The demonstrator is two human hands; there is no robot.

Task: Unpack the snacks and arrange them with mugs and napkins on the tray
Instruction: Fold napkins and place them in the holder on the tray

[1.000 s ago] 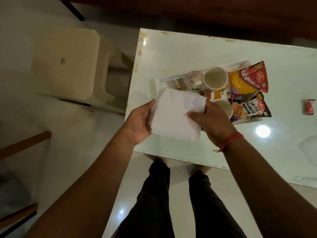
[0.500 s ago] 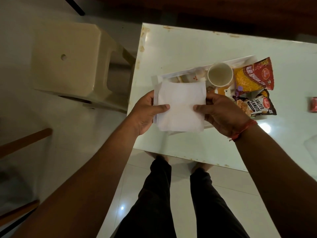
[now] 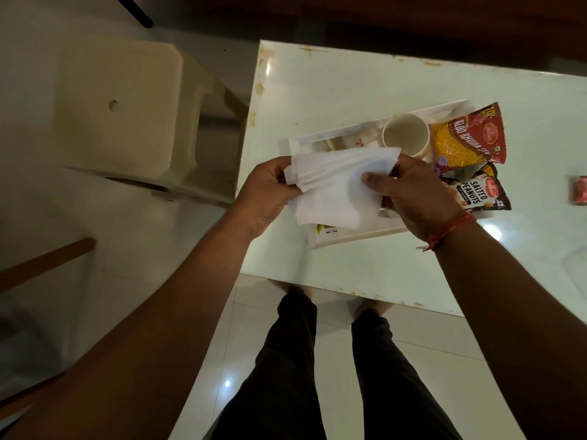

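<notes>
Above the near-left part of the tray (image 3: 355, 238), both hands hold one white napkin (image 3: 330, 195) clear of the surface (image 3: 333, 77). The left hand (image 3: 266, 192) pinches the napkin's left edge, where the paper is gathered into pleats. The right hand (image 3: 413, 195) is closed on the right edge, thumb lying on top of the sheet. The napkin's long axis runs left to right between the two grips; its lower part hangs loose and flat toward the tray's near rim.

The deciding relation is vertical: the open area of the tray lies directly below the napkin, so placement calls for lowering rather than travel sideways. Both hands are about equally near that spot. The left hand has free room on its side. The right hand works just beside the salted peanuts packet (image 3: 476, 192), and a second mug may sit beneath it, hidden from view.

A mug (image 3: 405, 134) stands upright at the tray's far side, with the aloo bhujia packet (image 3: 467, 138) touching or overlapping the tray's right end. A small red item (image 3: 580, 194) lies well apart at the surface's right edge.

Judgement: the napkin is being folded or shaped, not yet set down.
</notes>
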